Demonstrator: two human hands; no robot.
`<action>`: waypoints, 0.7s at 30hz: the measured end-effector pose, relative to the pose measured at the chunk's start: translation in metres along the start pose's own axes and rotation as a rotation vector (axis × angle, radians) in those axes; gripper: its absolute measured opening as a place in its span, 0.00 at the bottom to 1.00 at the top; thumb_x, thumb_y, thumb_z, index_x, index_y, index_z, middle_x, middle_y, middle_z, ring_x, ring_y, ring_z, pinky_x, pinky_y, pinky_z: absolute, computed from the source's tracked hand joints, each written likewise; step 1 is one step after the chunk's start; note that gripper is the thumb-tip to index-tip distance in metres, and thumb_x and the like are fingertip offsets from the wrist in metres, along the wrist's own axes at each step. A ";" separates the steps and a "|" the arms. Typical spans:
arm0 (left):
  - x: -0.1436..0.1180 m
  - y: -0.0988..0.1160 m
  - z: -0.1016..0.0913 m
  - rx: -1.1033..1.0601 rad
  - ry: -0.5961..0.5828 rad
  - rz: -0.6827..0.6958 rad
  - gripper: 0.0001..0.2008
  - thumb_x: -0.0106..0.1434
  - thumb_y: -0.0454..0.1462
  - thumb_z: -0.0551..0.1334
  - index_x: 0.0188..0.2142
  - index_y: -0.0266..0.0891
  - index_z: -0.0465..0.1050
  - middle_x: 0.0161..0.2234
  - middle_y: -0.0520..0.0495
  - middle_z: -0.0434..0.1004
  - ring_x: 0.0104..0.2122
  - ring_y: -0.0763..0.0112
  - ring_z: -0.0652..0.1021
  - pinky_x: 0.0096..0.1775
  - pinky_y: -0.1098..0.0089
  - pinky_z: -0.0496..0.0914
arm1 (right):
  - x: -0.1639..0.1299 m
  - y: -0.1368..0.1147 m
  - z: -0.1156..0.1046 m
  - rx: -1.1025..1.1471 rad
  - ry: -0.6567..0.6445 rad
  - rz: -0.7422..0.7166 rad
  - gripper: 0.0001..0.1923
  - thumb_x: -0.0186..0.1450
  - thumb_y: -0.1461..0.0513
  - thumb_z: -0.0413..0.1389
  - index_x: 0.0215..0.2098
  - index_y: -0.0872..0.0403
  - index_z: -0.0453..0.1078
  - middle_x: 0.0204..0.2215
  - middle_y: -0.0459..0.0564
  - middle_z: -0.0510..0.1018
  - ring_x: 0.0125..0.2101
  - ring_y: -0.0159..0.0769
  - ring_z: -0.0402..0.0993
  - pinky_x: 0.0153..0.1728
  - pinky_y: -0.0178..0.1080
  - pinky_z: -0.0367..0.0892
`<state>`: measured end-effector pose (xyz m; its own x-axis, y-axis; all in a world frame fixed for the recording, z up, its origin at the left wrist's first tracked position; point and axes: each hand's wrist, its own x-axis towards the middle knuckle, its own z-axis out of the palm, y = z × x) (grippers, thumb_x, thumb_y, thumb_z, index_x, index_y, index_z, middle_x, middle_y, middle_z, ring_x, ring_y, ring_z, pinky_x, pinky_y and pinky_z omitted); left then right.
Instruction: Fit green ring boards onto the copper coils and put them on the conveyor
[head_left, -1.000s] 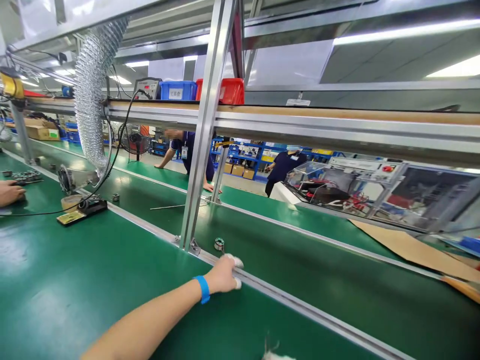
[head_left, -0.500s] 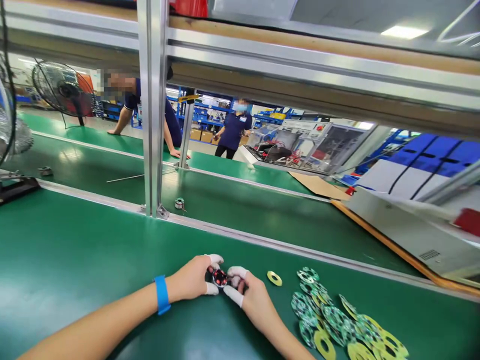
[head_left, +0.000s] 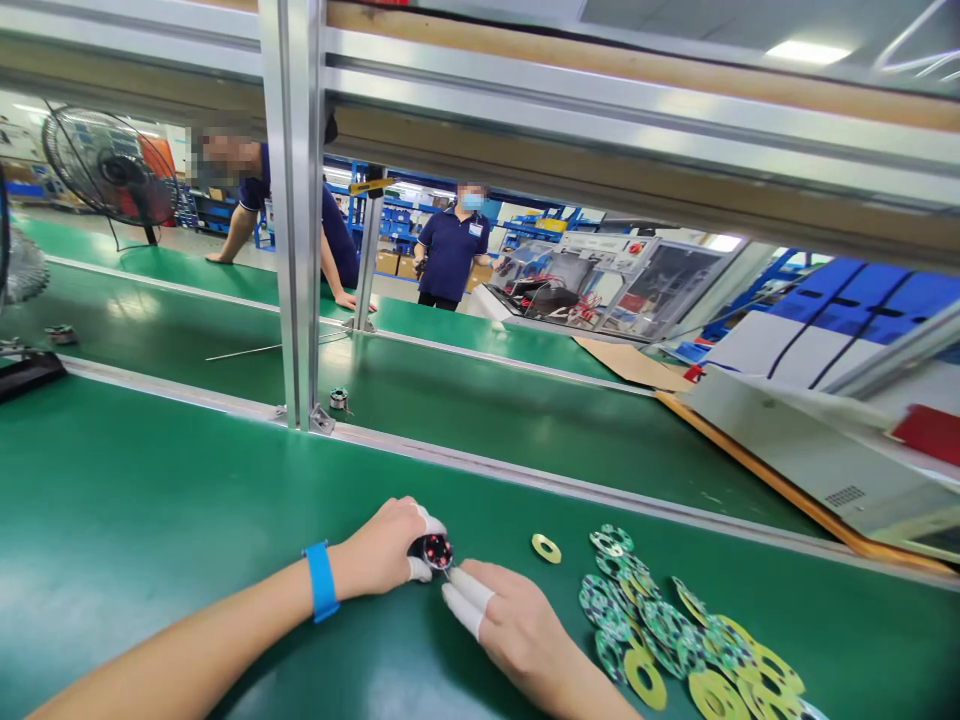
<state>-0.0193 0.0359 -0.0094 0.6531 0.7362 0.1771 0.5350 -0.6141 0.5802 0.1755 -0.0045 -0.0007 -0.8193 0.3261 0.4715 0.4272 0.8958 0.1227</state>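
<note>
both hands [head_left: 390,550] [head_left: 510,625], rubber-capped fingers [head_left: 466,590] pinching one small round black part [head_left: 436,551].

Small round part [head_left: 437,551], perhaps half-hidden

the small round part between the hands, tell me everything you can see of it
The small round part is a dark, roughly cylindrical piece with its round face turned up toward the camera, showing red spots around a pale centre. It sits low over the green mat. The left hand grips it with white-capped fingertips, and the right hand has its capped fingers right beside it; whether they touch is unclear. Finer details are too small to tell.
</note>
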 end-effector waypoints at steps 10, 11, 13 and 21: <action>-0.002 -0.001 -0.007 -0.101 -0.055 0.003 0.13 0.55 0.33 0.63 0.41 0.41 0.72 0.36 0.48 0.76 0.37 0.64 0.72 0.40 0.70 0.65 | -0.017 0.043 -0.026 0.106 -0.024 0.735 0.15 0.64 0.60 0.48 0.42 0.52 0.74 0.34 0.52 0.81 0.32 0.39 0.78 0.35 0.38 0.71; -0.003 -0.002 -0.007 -0.137 -0.061 -0.007 0.16 0.56 0.33 0.62 0.45 0.41 0.71 0.38 0.47 0.76 0.38 0.64 0.72 0.41 0.69 0.65 | -0.021 0.054 -0.031 0.039 -0.133 0.871 0.15 0.62 0.61 0.50 0.42 0.53 0.74 0.35 0.53 0.81 0.33 0.41 0.78 0.35 0.40 0.71; -0.004 -0.003 -0.005 -0.208 -0.072 -0.037 0.21 0.56 0.33 0.61 0.50 0.40 0.68 0.41 0.44 0.75 0.41 0.62 0.73 0.43 0.68 0.66 | -0.028 0.070 -0.036 -0.039 -0.398 0.995 0.19 0.58 0.65 0.52 0.47 0.55 0.72 0.44 0.57 0.77 0.42 0.46 0.75 0.41 0.43 0.69; -0.003 -0.008 0.000 -0.397 0.002 -0.184 0.25 0.51 0.25 0.51 0.48 0.36 0.69 0.46 0.43 0.73 0.44 0.64 0.73 0.49 0.67 0.65 | -0.038 0.076 -0.033 0.026 -0.616 1.025 0.24 0.54 0.68 0.55 0.50 0.56 0.70 0.46 0.59 0.75 0.44 0.50 0.73 0.43 0.46 0.67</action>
<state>-0.0259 0.0390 -0.0146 0.5647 0.8242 0.0432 0.3950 -0.3159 0.8627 0.2517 0.0408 0.0196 -0.1503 0.9757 -0.1594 0.9866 0.1377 -0.0875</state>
